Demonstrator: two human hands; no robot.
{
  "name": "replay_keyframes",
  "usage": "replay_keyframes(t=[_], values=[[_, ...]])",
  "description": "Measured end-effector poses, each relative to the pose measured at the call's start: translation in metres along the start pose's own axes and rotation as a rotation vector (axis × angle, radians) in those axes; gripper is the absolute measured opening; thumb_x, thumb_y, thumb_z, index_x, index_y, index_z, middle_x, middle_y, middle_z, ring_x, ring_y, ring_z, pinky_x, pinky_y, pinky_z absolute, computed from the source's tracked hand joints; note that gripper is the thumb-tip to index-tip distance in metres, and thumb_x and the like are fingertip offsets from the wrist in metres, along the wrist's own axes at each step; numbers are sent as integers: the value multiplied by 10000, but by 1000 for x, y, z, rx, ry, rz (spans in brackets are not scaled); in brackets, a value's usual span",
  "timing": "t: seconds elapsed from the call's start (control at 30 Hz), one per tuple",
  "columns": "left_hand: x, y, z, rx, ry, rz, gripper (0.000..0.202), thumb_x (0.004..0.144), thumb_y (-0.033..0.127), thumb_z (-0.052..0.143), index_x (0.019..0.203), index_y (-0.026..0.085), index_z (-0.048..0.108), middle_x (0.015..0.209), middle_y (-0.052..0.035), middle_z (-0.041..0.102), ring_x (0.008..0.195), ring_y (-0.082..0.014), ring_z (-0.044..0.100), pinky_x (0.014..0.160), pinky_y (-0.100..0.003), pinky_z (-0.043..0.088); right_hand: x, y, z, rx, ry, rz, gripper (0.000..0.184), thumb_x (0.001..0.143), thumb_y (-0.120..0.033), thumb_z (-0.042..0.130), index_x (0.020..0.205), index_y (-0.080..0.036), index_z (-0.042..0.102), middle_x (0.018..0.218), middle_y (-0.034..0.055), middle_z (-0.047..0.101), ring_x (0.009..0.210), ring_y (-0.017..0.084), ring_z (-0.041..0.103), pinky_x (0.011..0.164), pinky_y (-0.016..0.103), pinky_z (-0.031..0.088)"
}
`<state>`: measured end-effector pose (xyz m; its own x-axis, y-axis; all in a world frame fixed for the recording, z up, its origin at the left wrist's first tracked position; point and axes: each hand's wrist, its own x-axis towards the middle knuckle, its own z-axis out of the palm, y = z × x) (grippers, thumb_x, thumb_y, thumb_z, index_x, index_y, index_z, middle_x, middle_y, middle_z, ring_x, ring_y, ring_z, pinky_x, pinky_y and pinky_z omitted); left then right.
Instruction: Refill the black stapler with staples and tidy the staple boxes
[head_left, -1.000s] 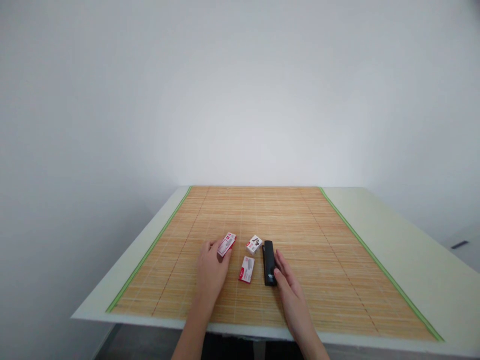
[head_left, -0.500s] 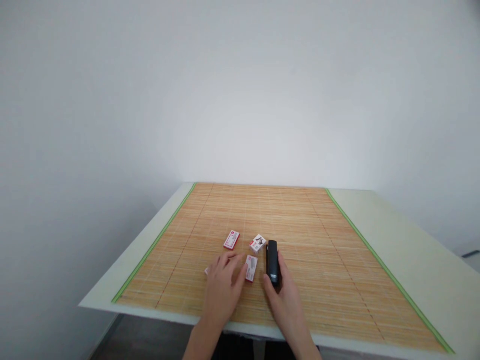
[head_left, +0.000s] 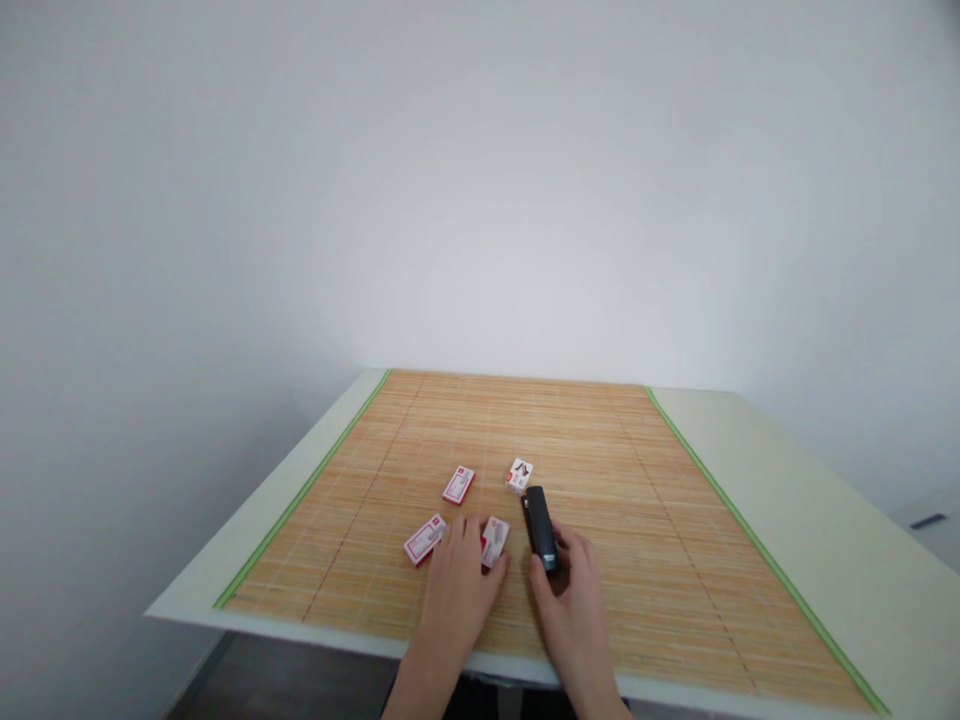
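A black stapler (head_left: 539, 526) lies on the bamboo mat (head_left: 637, 500), and my right hand (head_left: 571, 590) is closed round its near end. My left hand (head_left: 459, 583) rests on the mat with its fingers round a small red and white box (head_left: 495, 541). Another such box (head_left: 424, 539) lies just left of that hand. A third box (head_left: 458, 484) sits a little farther back, and one more small box (head_left: 519, 474) stands just beyond the stapler's far end.
The mat has green edging and covers most of a pale table (head_left: 817, 500). A plain white wall rises behind the table. The table's near edge (head_left: 337, 640) runs just under my wrists.
My left hand set one box down farther back, came nearer and took hold of the box by the stapler. A box now lies left of it. My right hand closed on the stapler.
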<state>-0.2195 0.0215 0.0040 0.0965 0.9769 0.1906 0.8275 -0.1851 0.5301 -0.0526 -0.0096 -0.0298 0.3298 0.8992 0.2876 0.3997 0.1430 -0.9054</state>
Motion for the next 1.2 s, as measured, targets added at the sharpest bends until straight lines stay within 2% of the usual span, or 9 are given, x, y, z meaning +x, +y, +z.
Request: replay_keyframes(t=[0.1, 0.23, 0.3, 0.43, 0.6, 0.8, 0.97, 1.07, 1.2], values=[[-14, -2, -11, -63, -92, 113, 275, 922, 270, 626, 1194, 293, 659, 1158, -56, 670, 1111, -272, 604, 955, -404, 483, 13, -2, -16, -55, -32, -38, 343, 914, -327, 618, 1245, -261, 680, 1243, 115, 669, 1191, 331, 590, 1091, 536, 446], [-20, 1, -22, -135, -165, 241, 512, 817, 391, 803, 1303, 363, 645, 1337, -36, 632, 1222, -304, 548, 1033, -443, 459, 44, 1, -35, 16, -224, -83, 385, 883, -269, 597, 1252, -269, 707, 1248, 83, 692, 1193, 305, 613, 1096, 521, 461], [-21, 3, -23, -118, -142, 246, 587, 801, 476, 823, 1345, 369, 628, 1406, -39, 597, 1264, -327, 514, 1069, -482, 438, 60, 4, -40, 75, -338, -77, 405, 861, -262, 612, 1253, -270, 715, 1268, 63, 697, 1213, 287, 615, 1111, 512, 457], [-23, 4, -19, -40, -72, 248, 484, 959, 483, 645, 1422, 360, 579, 1442, -43, 581, 1290, -321, 488, 1109, -527, 395, 82, 3, -41, 132, -519, -102, 419, 844, -245, 631, 1254, -260, 720, 1281, 52, 703, 1230, 269, 616, 1122, 503, 450], [-27, 5, -12, 29, 1, 235, 535, 980, 465, 610, 1489, 326, 523, 1440, -63, 580, 1273, -327, 498, 1133, -552, 357, 95, -11, -35, 37, -632, -190, 425, 864, -176, 590, 1263, -261, 708, 1216, 58, 715, 1149, 250, 645, 1050, 466, 492], [-27, 9, -11, 59, 18, 205, 490, 898, 360, 690, 1380, 353, 602, 1382, -50, 612, 1210, -336, 524, 1119, -587, 327, 99, -37, -4, -278, -553, -385, 307, 840, -261, 757, 1147, -281, 761, 1146, 62, 697, 1114, 272, 596, 1010, 458, 466], [-27, 10, -12, 61, 9, 187, 443, 870, 372, 710, 1307, 358, 638, 1353, -58, 630, 1207, -347, 523, 1117, -616, 300, 101, -57, 18, -430, -542, -467, 188, 757, -312, 849, 928, -266, 786, 1054, 62, 655, 1060, 276, 570, 940, 423, 470], [-26, 7, -10, 46, 13, 193, 533, 849, 366, 724, 1369, 366, 607, 1386, -57, 619, 1237, -351, 519, 1125, -610, 298, 106, -65, 4, -394, -431, -478, 166, 784, -272, 785, 945, -250, 753, 1013, 53, 645, 1024, 259, 580, 940, 406, 462], [-25, 4, -8, 43, 23, 188, 629, 851, 394, 729, 1453, 372, 549, 1410, -62, 608, 1264, -356, 512, 1137, -621, 279, 111, -57, -41, -317, -259, -392, 155, 868, -291, 666, 1006, -244, 719, 989, 50, 645, 966, 242, 594, 890, 383, 465]])
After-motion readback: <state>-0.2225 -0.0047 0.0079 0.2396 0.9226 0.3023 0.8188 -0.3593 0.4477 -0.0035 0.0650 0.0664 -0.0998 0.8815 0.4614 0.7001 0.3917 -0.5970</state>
